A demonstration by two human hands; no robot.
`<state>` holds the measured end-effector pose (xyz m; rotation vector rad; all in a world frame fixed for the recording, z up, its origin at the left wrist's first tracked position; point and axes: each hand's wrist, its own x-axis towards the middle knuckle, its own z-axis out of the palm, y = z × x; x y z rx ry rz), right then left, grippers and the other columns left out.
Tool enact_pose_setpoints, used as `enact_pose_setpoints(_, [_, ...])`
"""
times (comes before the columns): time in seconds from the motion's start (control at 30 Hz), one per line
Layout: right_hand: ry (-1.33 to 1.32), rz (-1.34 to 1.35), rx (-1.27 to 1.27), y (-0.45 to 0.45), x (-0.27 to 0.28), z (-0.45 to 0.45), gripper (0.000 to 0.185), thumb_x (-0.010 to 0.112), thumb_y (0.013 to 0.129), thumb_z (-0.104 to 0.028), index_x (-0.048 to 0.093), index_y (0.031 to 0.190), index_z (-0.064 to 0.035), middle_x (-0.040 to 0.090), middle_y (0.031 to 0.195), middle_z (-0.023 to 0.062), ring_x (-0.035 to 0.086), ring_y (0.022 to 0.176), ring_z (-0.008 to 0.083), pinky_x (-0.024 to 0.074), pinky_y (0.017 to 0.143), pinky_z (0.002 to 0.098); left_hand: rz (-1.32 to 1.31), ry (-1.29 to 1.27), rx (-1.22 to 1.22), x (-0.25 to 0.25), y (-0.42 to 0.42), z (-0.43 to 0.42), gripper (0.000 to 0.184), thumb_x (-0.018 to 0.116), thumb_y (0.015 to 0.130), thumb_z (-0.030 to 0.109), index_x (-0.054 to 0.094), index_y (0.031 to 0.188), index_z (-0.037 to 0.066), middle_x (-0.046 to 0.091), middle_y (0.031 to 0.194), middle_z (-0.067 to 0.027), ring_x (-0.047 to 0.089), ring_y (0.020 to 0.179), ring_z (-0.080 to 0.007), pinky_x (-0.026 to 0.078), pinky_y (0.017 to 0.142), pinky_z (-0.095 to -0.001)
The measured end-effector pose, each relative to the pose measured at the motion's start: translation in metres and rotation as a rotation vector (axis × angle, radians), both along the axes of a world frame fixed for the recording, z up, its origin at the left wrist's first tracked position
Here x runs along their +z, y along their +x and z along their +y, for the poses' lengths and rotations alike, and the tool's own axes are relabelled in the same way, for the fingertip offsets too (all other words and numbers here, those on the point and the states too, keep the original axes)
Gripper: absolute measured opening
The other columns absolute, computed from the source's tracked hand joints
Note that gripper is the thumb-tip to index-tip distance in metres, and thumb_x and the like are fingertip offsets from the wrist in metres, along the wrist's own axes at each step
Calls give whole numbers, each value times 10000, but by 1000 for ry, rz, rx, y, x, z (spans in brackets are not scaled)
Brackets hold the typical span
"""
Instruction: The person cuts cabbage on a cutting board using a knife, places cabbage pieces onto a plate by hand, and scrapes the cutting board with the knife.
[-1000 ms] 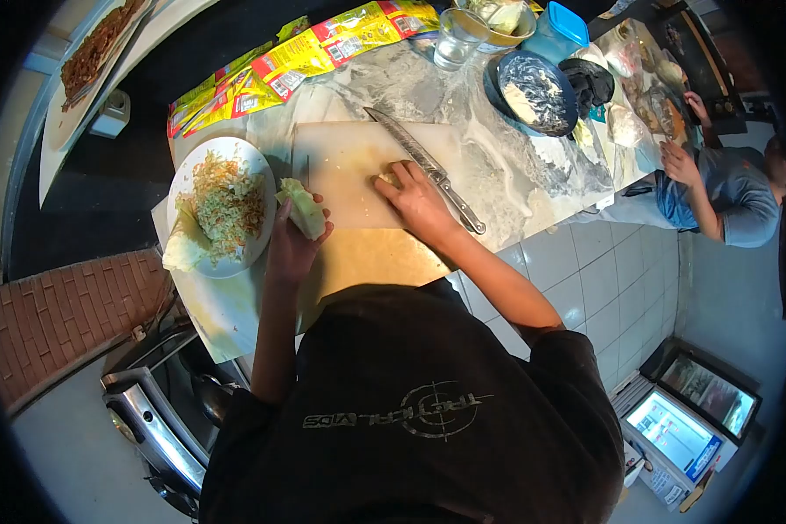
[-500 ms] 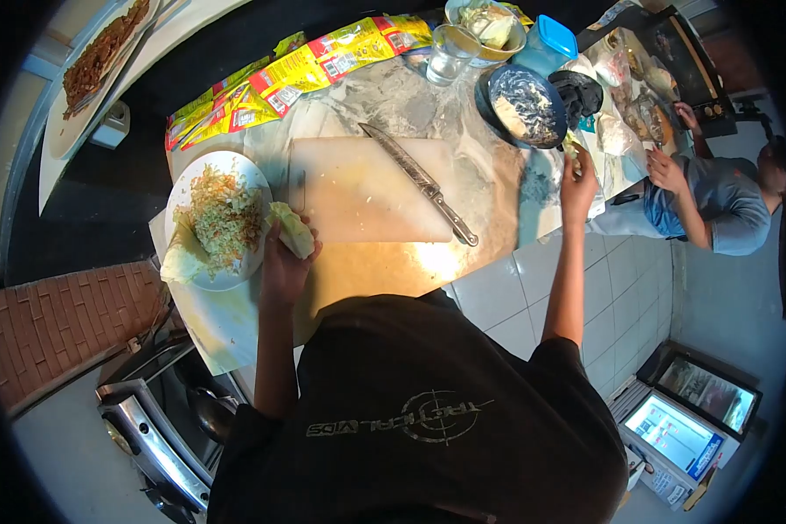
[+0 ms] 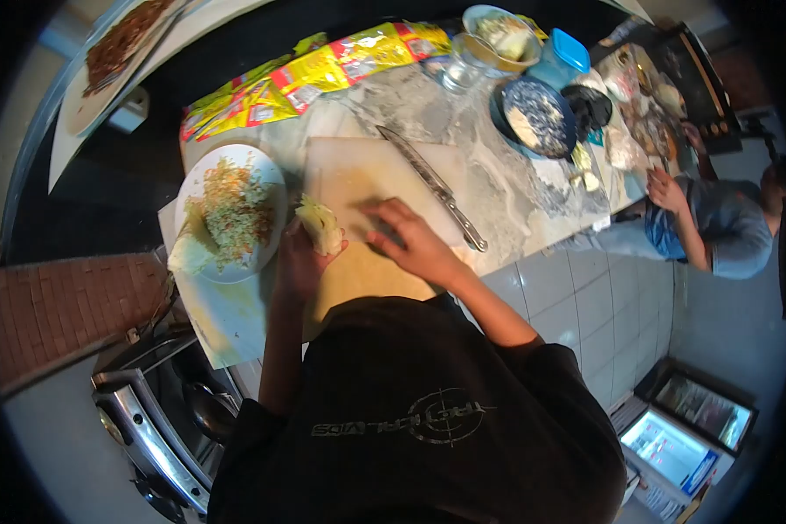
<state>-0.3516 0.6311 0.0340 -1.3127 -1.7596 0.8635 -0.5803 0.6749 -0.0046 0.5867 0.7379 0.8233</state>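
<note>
My left hand point(image 3: 304, 260) is wrapped round a piece of pale green cabbage point(image 3: 321, 225), just right of the plate. My right hand point(image 3: 413, 243) hovers over the near part of the cutting board point(image 3: 345, 162), its fingers apart and holding nothing. It is close to the cabbage piece but not touching it. A large kitchen knife point(image 3: 437, 186) lies slantwise across the board's right side, its handle past the edge. On the white plate point(image 3: 273, 175) sits a heap of shredded cabbage and carrot point(image 3: 236, 214), with a cabbage leaf point(image 3: 192, 247) at its near left side.
Yellow and red sachets point(image 3: 323, 74) line the counter's back. At the right back stand a glass point(image 3: 463, 72), a bowl with cabbage point(image 3: 502, 39), a blue-lidded container point(image 3: 566, 54) and a dark floury bowl point(image 3: 537, 118). Cabbage scraps point(image 3: 587, 177) lie nearby. Another person point(image 3: 716, 218) works at right.
My right hand has come left from beside the dark bowl to the board, leaving a cabbage scrap there. The cabbage in my left hand has turned and moved slightly right.
</note>
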Motion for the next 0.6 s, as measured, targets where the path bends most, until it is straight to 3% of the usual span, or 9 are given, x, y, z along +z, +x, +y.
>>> enact_pose_setpoints(0.07, [-109, 15, 89, -19, -2, 1, 325, 609, 943, -155, 553, 1242, -41, 554, 1103, 144, 592, 992, 268, 501, 833, 360, 105, 127, -11, -1, -16, 1, 406, 532, 975, 326, 477, 1301, 91, 567, 1197, -85, 573, 1103, -246, 458, 980, -511])
enact_pose_setpoints(0.13, [-142, 47, 138, -29, -7, 3, 317, 605, 946, -156, 556, 1238, -43, 552, 1085, 137, 594, 974, 259, 502, 823, 356, -59, -124, 154, -4, -31, 1, 412, 559, 968, 288, 472, 1302, 63, 560, 1209, -95, 581, 1099, -238, 499, 944, -499])
enact_pose_setpoints(0.17, [-191, 80, 156, -31, -7, 3, 310, 602, 949, -156, 560, 1235, -45, 550, 1067, 130, 596, 957, 250, 504, 813, 352, -64, -115, 184, 3, -36, 1, 412, 559, 968, 288, 472, 1302, 63, 560, 1209, -95, 581, 1099, -238, 499, 944, -499])
enact_pose_setpoints(0.23, [-223, 131, 205, -33, -2, 6, 283, 601, 930, -111, 581, 1202, -36, 558, 1074, 151, 605, 932, 285, 498, 812, 355, 137, -33, 298, 22, -48, 4, 463, 594, 956, 283, 457, 1324, 39, 569, 1198, -87, 581, 1096, -204, 519, 897, -419])
enact_pose_setpoints(0.37, [-243, 137, 177, -34, -10, 17, 196, 597, 926, -69, 632, 1116, -34, 584, 1023, 125, 613, 875, 229, 508, 730, 301, 522, 5, 611, 28, -85, 12, 523, 608, 952, 321, 444, 1349, 23, 580, 1170, -63, 574, 1051, -153, 505, 841, -355])
enact_pose_setpoints(0.43, [-222, 101, 109, -29, -17, 19, 193, 593, 934, -76, 634, 1119, -40, 594, 1034, 123, 617, 858, 226, 510, 711, 300, 698, 44, 441, 38, -111, 22, 574, 625, 945, 321, 424, 1378, 4, 586, 1147, -45, 556, 1004, -120, 479, 807, -319])
enact_pose_setpoints(0.5, [-217, 80, 124, -29, -21, 27, 195, 590, 937, -80, 634, 1124, -45, 597, 1038, 122, 617, 853, 221, 509, 706, 299, 711, 69, 479, 34, -128, 35, 569, 663, 924, 308, 464, 1358, -2, 599, 1092, -41, 554, 923, -110, 473, 772, -296])
enact_pose_setpoints(0.57, [-232, 52, 117, -32, -21, 23, 196, 587, 941, -84, 635, 1128, -49, 600, 1042, 121, 617, 847, 217, 509, 701, 297, 821, 325, 458, 32, -137, 38, 552, 697, 900, 288, 508, 1325, -9, 631, 1066, -50, 575, 920, -124, 479, 798, -303])
enact_pose_setpoints(0.6, [-253, 61, 127, -36, -19, 25, 196, 585, 941, -80, 634, 1127, -47, 600, 1039, 120, 617, 841, 216, 507, 695, 297, 992, 464, 477, 27, -139, 42, 509, 701, 886, 253, 539, 1287, -15, 663, 1087, -117, 637, 958, -213, 493, 851, -343])
